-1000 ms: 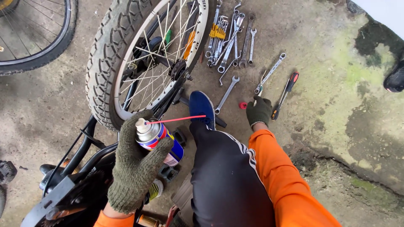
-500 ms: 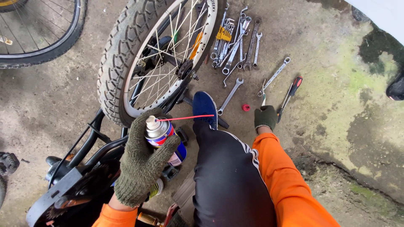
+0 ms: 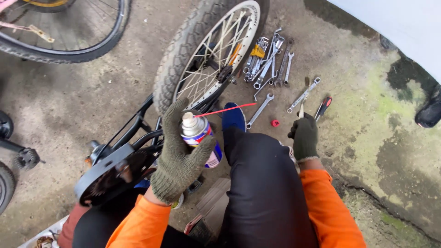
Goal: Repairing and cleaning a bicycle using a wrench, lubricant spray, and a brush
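Spray can [image 3: 198, 138] with red straw, clenched in left grip [image 3: 181, 154], right grip [image 3: 304, 136] grasping tool [image 3: 301, 110]

A silver spray can [image 3: 198, 138] with a blue-and-red label and a red straw, gripped in a gloved left hand [image 3: 179, 156].

Head view, steeply down, close

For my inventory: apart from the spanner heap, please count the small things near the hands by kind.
Silver steel spanners lying singly: 2
Red-and-black-handled screwdriver: 1
Small red plastic cap: 1
Spray can with red straw, in left hand: 1
Total: 5
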